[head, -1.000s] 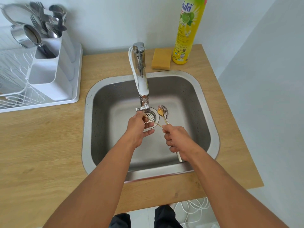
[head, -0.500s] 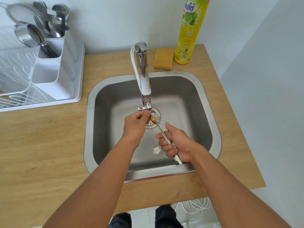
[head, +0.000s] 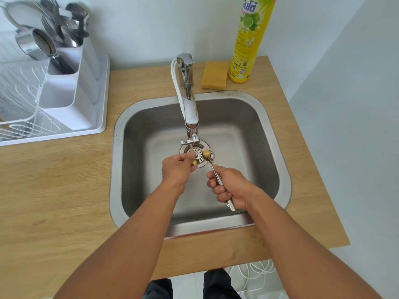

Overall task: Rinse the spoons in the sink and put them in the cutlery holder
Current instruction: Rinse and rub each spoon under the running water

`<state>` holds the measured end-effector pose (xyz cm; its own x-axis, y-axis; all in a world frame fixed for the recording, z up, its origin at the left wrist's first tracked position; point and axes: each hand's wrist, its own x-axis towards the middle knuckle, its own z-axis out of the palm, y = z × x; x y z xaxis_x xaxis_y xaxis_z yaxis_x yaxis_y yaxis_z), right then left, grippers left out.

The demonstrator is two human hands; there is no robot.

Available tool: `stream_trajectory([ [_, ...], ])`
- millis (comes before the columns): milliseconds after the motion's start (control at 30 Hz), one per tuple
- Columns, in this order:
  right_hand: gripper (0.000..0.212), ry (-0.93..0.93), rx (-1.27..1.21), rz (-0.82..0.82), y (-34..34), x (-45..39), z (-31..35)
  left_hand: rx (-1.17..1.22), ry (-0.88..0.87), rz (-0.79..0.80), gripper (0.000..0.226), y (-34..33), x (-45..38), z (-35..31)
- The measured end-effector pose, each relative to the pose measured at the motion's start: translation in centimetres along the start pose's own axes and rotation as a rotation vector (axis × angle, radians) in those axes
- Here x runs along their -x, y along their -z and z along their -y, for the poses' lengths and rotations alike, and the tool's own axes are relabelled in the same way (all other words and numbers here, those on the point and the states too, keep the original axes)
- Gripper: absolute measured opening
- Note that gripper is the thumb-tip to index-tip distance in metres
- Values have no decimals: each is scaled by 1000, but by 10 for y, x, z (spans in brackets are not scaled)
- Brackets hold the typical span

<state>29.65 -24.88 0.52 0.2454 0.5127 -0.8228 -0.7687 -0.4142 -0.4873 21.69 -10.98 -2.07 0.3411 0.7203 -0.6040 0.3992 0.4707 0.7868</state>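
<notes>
At the upper left of the frame we see the white cutlery holder (head: pixel 71 100) standing on a white drainer tray (head: pixel 95 128), its rear compartment crowded with forks and spoons, its middle one holding a dark-handled utensil, and its near compartment showing nothing inside. A wooden counter (head: pixel 54 190) spreads below it. Moving toward the centre, the steel sink (head: pixel 254 134) sits sunk into the counter, with the chrome tap (head: pixel 191 113) reaching out over the drain (head: pixel 199 153). Our left hand (head: pixel 178 171) hangs over the drain just under the tap's spout, fingers curled and pinched around a small yellowish lump (head: pixel 195 162); a thin stream of water meets the fingertips. Just to the right, our right hand (head: pixel 230 188) is closed in a fist around the handles of the spoons (head: pixel 212 167), which point up and left so the bowls sit over the drain's right edge, one carrying a yellowish residue. We cannot tell how many spoons are in the bundle. At the upper right of the counter rest a yellow sponge (head: pixel 214 75) and, beside it, a tall yellow dish-soap bottle (head: pixel 248 39).
</notes>
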Motion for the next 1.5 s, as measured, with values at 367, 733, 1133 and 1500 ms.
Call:
stream_trajectory([
  [367,13,397,419,-218,16,-9,-3,374,359,216,19,6,15,-5],
  [733,26,503,676,-31,2,-15,-1,667,562,308,11,33,20,-40],
  [1133,27,257,401,90,-1,3,-3,-27,-91,147,16,33,21,-9],
  [1500,59,33,106,184,2,18,-1,54,14,147,14,14,21,-14],
])
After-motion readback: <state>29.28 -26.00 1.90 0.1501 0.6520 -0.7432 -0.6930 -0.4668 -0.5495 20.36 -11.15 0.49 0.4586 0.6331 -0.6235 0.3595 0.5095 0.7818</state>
